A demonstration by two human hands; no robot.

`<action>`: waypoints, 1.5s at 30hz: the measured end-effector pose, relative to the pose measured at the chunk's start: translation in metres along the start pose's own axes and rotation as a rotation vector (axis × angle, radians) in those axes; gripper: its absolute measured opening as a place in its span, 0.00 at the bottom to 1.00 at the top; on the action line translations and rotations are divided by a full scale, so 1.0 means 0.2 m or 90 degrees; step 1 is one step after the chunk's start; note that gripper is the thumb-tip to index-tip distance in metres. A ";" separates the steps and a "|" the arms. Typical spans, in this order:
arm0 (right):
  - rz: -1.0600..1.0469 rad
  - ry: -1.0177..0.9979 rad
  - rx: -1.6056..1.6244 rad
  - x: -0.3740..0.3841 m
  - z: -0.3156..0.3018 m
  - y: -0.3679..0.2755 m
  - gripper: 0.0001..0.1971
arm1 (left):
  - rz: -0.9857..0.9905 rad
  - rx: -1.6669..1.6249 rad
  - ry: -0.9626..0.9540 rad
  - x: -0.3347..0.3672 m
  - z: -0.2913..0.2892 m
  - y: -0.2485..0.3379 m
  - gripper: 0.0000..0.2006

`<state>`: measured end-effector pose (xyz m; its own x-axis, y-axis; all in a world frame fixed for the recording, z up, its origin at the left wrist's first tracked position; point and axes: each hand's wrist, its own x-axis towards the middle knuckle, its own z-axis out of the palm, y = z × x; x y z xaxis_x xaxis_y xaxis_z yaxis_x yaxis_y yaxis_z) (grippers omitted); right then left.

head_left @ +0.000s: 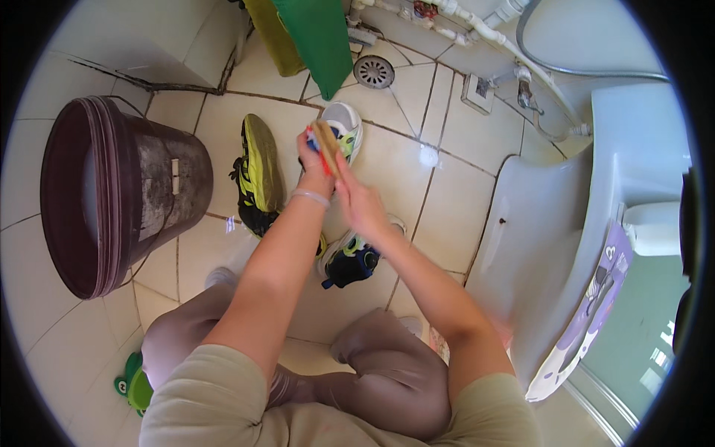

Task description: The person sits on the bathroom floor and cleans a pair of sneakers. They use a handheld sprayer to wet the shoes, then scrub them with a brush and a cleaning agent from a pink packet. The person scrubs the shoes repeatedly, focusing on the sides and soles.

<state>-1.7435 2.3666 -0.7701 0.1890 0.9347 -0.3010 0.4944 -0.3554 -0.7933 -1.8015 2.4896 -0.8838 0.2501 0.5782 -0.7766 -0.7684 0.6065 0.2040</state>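
Ahead of me, a grey-white sneaker (343,119) with yellow-green parts is tilted above the tiles. My left hand (316,168) is closed at its near side, and its fingers are partly hidden behind the brush. My right hand (362,207) grips a wooden scrubbing brush (327,146), whose red and blue bristles face the left hand and the sneaker. Left of my hands, a yellow-and-black shoe (261,164) lies on its side, with another black shoe (255,219) partly under my left forearm. A grey, black and blue sneaker (351,259) sits below my right hand.
A large dark maroon bucket (167,186) stands at the left. At the far side are a floor drain (374,72), a green panel-like object (316,45) and wall pipes (484,30). A white ceramic basin (521,216) fills the right. A green frog-shaped container (138,389) sits lower left.
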 end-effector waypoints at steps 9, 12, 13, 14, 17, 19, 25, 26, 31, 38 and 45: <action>0.057 0.080 0.050 0.28 0.00 0.22 0.36 | -0.100 0.084 -0.085 -0.19 0.14 -0.10 0.36; 0.019 0.124 -0.040 0.32 -0.10 0.20 0.38 | -0.086 0.294 -0.187 -0.22 0.13 -0.11 0.27; 0.056 0.135 -0.072 0.33 -0.15 0.20 0.39 | -0.083 0.430 -0.248 -0.29 0.17 -0.11 0.25; 0.081 0.117 -0.107 0.33 -0.23 0.21 0.39 | -0.080 0.565 -0.311 -0.34 0.21 -0.11 0.23; 0.012 0.093 -0.151 0.32 -0.41 0.27 0.38 | 0.142 1.433 -0.619 -0.38 0.29 -0.01 0.15; -0.061 0.055 -0.101 0.32 -0.39 0.21 0.37 | 0.356 1.636 -0.658 -0.38 0.26 -0.04 0.17; -0.143 0.278 -0.020 0.11 -0.52 0.19 0.27 | 0.395 1.231 -0.321 -0.30 0.33 -0.13 0.20; -0.128 0.307 -0.047 0.03 -0.55 0.13 0.27 | 0.346 1.099 -0.241 -0.18 0.31 -0.11 0.18; -0.061 0.326 -0.220 -0.39 -0.51 0.06 0.29 | 0.090 0.441 -0.163 -0.40 0.57 -0.28 0.15; -0.008 0.322 -0.289 -0.05 -0.54 0.06 0.30 | 0.121 0.374 -0.062 -0.43 0.46 -0.45 0.16; -0.089 0.376 -0.230 0.05 -0.51 -0.02 0.31 | 0.069 0.322 -0.119 -0.50 0.53 -0.38 0.13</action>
<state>-1.6571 2.3770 -0.7164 0.4819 0.8508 0.2093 0.7785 -0.3061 -0.5480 -1.7055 2.4434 -0.7581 0.3215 0.7110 -0.6254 -0.4278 0.6983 0.5739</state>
